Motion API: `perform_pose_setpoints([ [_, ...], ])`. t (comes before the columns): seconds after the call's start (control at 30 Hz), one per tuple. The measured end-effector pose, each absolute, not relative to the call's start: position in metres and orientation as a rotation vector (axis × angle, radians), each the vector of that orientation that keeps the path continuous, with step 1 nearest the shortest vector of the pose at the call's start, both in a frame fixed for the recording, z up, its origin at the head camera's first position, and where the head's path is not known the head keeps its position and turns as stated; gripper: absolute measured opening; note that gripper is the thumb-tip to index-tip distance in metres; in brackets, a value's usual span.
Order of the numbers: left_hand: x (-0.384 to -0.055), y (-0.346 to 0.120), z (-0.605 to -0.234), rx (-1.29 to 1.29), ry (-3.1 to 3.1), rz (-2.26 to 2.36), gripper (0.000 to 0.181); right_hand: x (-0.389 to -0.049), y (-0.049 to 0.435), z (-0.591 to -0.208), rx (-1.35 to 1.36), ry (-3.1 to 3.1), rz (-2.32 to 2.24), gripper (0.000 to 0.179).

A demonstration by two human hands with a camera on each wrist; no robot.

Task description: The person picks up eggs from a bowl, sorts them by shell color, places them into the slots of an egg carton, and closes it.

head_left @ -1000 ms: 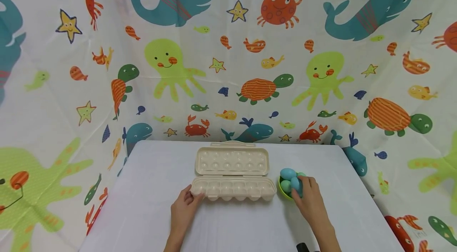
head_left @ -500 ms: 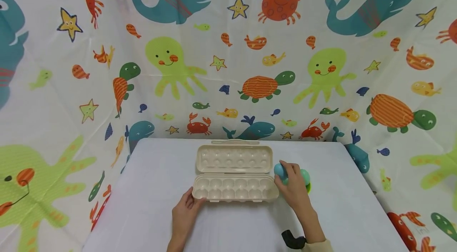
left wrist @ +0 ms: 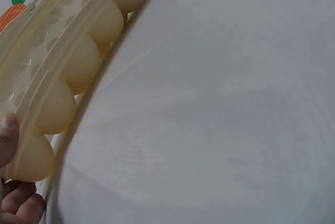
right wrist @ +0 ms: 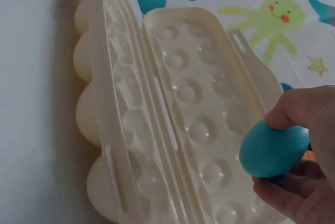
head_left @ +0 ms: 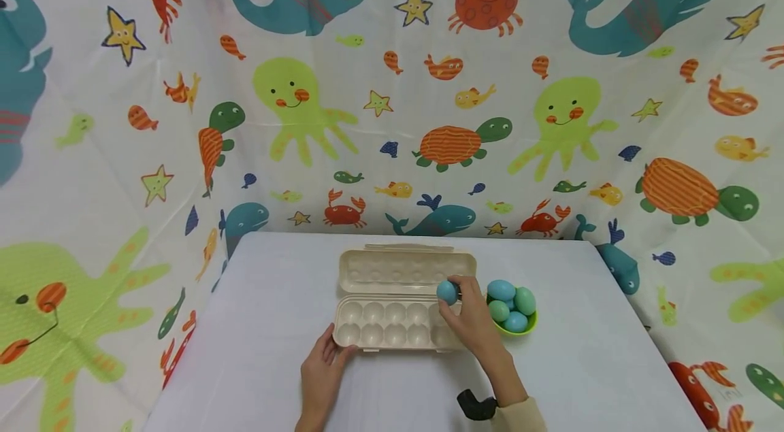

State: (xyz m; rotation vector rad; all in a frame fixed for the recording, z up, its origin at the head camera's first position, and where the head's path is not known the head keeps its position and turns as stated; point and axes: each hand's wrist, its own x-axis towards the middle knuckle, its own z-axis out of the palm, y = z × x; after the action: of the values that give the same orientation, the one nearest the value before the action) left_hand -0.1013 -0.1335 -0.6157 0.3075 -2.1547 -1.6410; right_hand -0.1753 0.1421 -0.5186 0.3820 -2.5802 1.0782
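A beige plastic egg carton (head_left: pixel 395 315) stands on the table, its lid (head_left: pixel 367 272) folded back, with bare cups in its lower half. My left hand (head_left: pixel 322 377) grips the carton's near left corner. In the left wrist view, the thumb (left wrist: pixel 8 139) lies on the rim and the fingers (left wrist: pixel 23 199) are underneath. My right hand (head_left: pixel 479 326) pinches a blue egg (head_left: pixel 448 292) above the carton's right end, hiding some cups there. In the right wrist view, thumb and fingertips hold this egg (right wrist: pixel 275 148) by its sides, apart from the carton.
A lime-green bowl (head_left: pixel 530 327) with several blue and green eggs (head_left: pixel 501 290) stands right of the carton. White cloth (head_left: pixel 257 323) covers the table. A curtain (head_left: pixel 404 119) printed with sea animals hangs behind. Something black and curved (head_left: pixel 476 406) sits at the right wrist.
My right hand has taken the blue egg out of the bowl and moved left with it, over the carton. The carton's front, tipped up earlier, has come down; my left hand still holds the corner.
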Motion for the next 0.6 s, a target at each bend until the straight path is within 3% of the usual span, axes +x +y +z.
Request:
perform_pose_setpoints([
  [0.6,-0.096,-0.129,-0.625,0.283,-2.067,-1.631,0.066,-0.190,0.051,-0.548,0.810,-2.470,1.230,0.043],
])
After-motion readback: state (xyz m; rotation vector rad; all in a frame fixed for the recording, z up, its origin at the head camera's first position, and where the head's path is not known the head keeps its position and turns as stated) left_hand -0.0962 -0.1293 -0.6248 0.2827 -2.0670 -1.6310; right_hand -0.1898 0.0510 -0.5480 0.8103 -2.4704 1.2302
